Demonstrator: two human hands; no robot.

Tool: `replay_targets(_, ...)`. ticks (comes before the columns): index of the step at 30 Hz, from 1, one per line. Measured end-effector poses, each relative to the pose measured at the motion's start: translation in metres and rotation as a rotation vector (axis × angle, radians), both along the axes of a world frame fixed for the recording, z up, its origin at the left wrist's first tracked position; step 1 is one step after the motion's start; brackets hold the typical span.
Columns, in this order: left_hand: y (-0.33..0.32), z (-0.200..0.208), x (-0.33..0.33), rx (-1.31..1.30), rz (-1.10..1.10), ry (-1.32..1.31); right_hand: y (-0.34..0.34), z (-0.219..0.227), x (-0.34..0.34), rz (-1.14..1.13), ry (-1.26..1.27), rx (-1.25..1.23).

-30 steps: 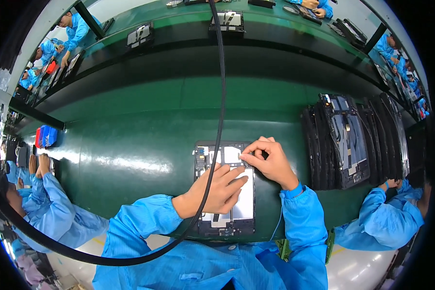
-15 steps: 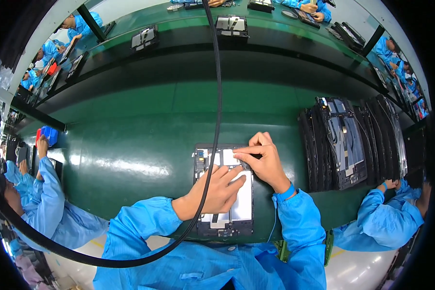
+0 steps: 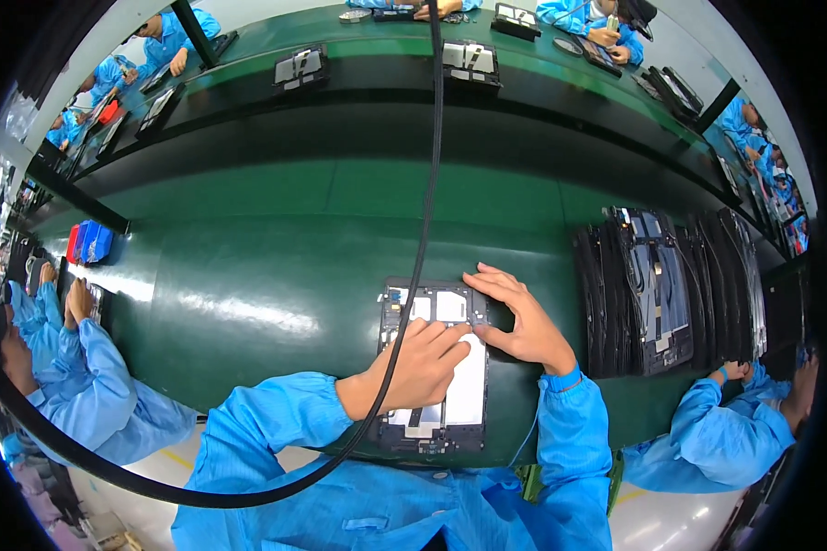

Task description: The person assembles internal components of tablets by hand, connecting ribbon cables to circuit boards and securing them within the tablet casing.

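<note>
An opened tablet (image 3: 466, 395) lies flat on the green bench before me, its dark frame, circuit parts and pale silvery panels exposed. My left hand (image 3: 413, 367) rests over its middle with bent fingers, the fingertips on the inner parts near the right side. Beneath that palm, part of the tablet is hidden. At the upper right edge is my right hand (image 3: 526, 329), its fingers stretched along the corner and its thumb apart, touching the tablet near the left fingertips. I see nothing held in either hand. A black cable (image 3: 429, 184) hangs across the view and passes in front of my left hand.
Upright dark tablet housings (image 3: 606, 303) stand packed together on the right. Red and blue bins (image 3: 92, 243) sit at the far left. Beyond the bench, a raised shelf (image 3: 377, 87) carries more opened tablets (image 3: 300, 69). Co-workers in blue sit on both sides and across.
My right hand has gone from a pinch over the tablet's upper part to stretched fingers at its right edge. My left fingers stay on the tablet. The whole view has shifted slightly.
</note>
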State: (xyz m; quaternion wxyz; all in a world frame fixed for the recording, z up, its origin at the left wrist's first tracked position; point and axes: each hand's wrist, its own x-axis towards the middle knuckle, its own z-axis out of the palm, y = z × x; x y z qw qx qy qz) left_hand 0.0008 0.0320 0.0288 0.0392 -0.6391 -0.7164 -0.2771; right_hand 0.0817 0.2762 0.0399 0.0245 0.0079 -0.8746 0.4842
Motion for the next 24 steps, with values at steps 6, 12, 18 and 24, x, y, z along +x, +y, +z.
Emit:
replay_targets(6, 0.000, -0.001, -0.001, -0.002, -0.009, 0.006, 0.000, 0.000, 0.000, 0.003, -0.013, -0.072)
replay_targets(12, -0.001, -0.001, -0.003, 0.001, -0.019, -0.012, -0.007, 0.007, -0.001, -0.015, -0.034, -0.207)
replay_targets(18, -0.001, 0.000, -0.002, 0.125, 0.029, -0.084, -0.008, 0.009, 0.001, -0.014, -0.060, -0.196)
replay_targets(24, -0.011, 0.001, -0.012, 0.317, 0.095, -0.264, -0.009, 0.005, 0.001, -0.021, -0.065, -0.222)
